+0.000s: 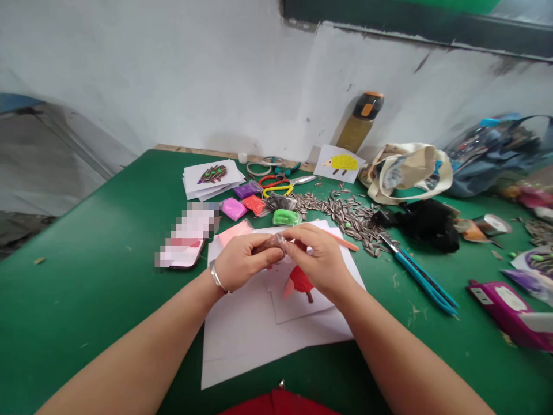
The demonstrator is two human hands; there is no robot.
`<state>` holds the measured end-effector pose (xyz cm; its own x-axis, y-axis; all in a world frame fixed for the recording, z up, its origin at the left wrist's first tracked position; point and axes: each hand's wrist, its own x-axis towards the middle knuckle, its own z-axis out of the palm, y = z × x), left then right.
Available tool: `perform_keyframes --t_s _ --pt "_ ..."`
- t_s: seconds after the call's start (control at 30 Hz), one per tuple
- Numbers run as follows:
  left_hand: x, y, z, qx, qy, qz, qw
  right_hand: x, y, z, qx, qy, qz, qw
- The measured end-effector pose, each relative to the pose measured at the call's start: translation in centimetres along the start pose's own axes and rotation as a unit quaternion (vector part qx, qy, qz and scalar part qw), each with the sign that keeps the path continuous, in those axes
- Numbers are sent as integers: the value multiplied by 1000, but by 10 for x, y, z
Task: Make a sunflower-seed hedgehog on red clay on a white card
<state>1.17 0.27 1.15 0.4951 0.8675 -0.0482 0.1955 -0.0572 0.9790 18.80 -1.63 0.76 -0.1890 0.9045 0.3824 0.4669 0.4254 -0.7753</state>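
My left hand point(242, 259) and my right hand point(317, 253) meet over white paper sheets point(242, 346). Between them is a brown clay packet point(273, 248) in clear wrap, with the fingers of both hands closed on it. Below my right hand lies a smaller sheet point(287, 311) bearing a red clay shape point(301, 279) with a pink tip and a brown leg. A light pink packet point(235, 230) rests just beyond my left hand. An orange stick point(343, 239) lies beyond my right hand.
Coloured clay packets point(234, 209), scissors point(302, 180) and sunflower seeds point(349, 216) lie behind the hands. A phone point(185, 242) is at left. A blue cutter point(423, 279), black cloth point(427, 225), cream bag point(410, 170) and magenta device point(512, 311) are at right. A bottle point(360, 121) stands by the wall.
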Motion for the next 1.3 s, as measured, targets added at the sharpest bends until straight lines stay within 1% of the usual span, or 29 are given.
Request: perform_keyframes --t_s 0.2,0.37,0.47,0.6,0.77,0.9,1.07,1.3 --pt "0 4 -3 5 -25 -11 1000 0 1 0 47 -17 33 998" --pt "-1 -1 -2 16 -64 -5 998 1 5 -7 87 -76 64 991" --pt "-1 -2 0 20 -63 -1 998 1 5 -10 79 -89 73 990" --pt "0 0 1 23 -44 -6 999 1 5 -10 69 -80 70 992" --pt "-1 -1 -1 33 -28 -4 999 2 5 -7 75 -68 43 994" --pt "0 -4 -1 51 -44 15 998 2 4 -6 58 -69 25 996" --pt "0 -5 0 56 -57 16 997 0 5 -6 17 -59 0 998" --pt "1 -3 0 61 -26 9 998 1 5 -5 -19 -18 -4 1000"
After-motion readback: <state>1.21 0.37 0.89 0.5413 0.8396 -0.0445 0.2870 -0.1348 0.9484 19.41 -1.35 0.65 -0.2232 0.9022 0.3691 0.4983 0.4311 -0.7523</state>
